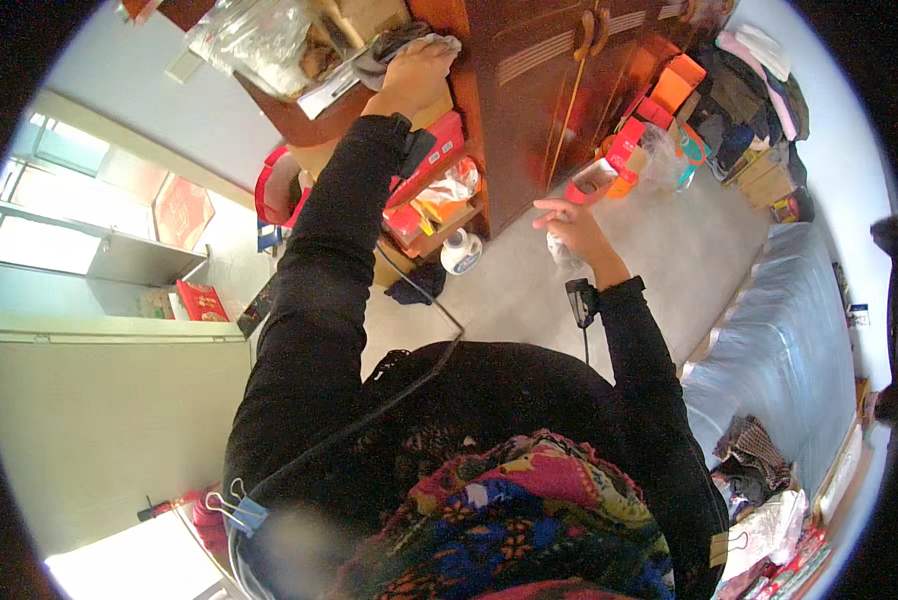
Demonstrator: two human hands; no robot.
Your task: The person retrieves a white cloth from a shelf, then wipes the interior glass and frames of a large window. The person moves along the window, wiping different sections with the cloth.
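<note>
My left hand (417,73) reaches up to a wooden shelf unit (291,120) and has its fingers closed over a grey cloth (377,64), with a paler part showing beyond the fingertips. Crumpled clear plastic wrapping (246,45) and a cardboard box (366,19) lie beside it on the top. Over the floor, my right hand (580,234) holds a whitish crumpled piece (558,249) under its palm, perhaps tissue or thin plastic; the index finger points out. A white bottle (461,252) stands on the floor between the hands, below the shelf.
A brown wooden wardrobe (531,112) rises ahead. Red and orange boxes (625,150) sit along its foot, near piled clothes (741,97). A bed with a light blue cover (779,322) is on the right. A dark cable (419,289) crosses my left side.
</note>
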